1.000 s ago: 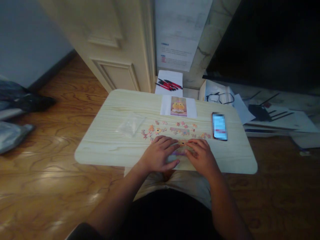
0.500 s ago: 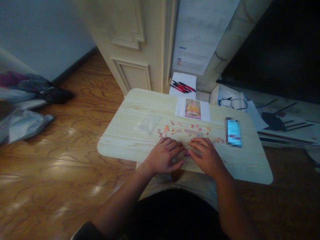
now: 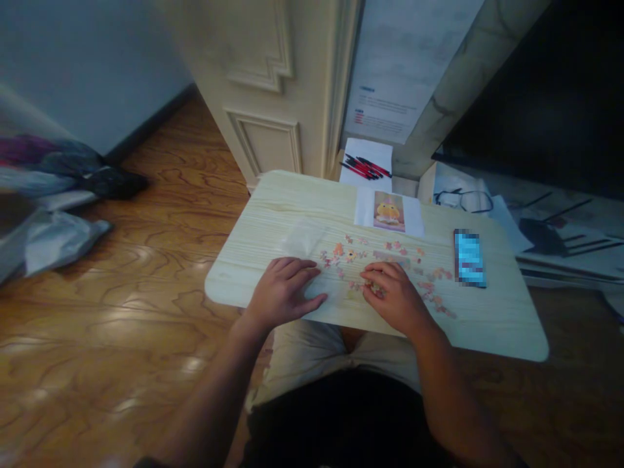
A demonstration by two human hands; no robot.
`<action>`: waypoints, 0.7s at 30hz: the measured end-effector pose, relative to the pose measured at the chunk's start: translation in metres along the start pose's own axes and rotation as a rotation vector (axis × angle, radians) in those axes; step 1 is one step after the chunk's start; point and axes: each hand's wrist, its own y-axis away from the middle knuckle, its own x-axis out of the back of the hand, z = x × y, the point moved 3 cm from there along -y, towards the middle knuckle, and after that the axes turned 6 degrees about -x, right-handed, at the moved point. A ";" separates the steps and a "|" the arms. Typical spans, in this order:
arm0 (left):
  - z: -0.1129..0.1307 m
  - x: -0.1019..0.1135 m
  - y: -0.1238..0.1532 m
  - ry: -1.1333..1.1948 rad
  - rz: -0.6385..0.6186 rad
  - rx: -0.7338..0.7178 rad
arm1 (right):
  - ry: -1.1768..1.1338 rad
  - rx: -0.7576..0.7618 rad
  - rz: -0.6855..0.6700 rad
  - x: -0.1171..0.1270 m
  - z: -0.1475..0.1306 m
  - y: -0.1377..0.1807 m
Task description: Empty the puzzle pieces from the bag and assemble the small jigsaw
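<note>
Jigsaw puzzle pieces (image 3: 338, 249) in orange, pink and yellow lie scattered over the middle of a small light wood-grain table (image 3: 244, 279). My right hand (image 3: 397, 296) is curled low over the near pieces, its thumb and fingers bent round a puzzle piece (image 3: 375, 286) that its fingers partly hide. To the left, my left hand (image 3: 287, 292) rests at the table with thumb and fingers apart, holding nothing. A clear plastic bag (image 3: 303, 237) lies just beyond it. Behind the pieces is a sheet with a printed picture (image 3: 389, 211) of a yellow figure.
A phone (image 3: 470, 258) lies on the table's right side. Past the far edge, red and black pens (image 3: 365, 167) rest on white paper, and glasses (image 3: 463, 200) sit in a box. Plastic bags (image 3: 63, 240) are on the floor at left.
My left hand has moved left, away from my right hand. My right hand has shifted slightly over the near pieces, and more pieces show around it. The view has swung slightly left.
</note>
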 end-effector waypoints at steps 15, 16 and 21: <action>0.012 -0.004 -0.002 0.080 0.013 -0.030 | 0.271 -0.127 -0.024 -0.020 0.016 -0.068; 0.015 -0.007 -0.003 0.090 0.009 -0.038 | 0.253 -0.127 -0.037 -0.018 0.018 -0.067; 0.047 -0.030 -0.025 0.165 -0.056 -0.110 | -0.002 -0.180 0.070 0.025 0.042 -0.044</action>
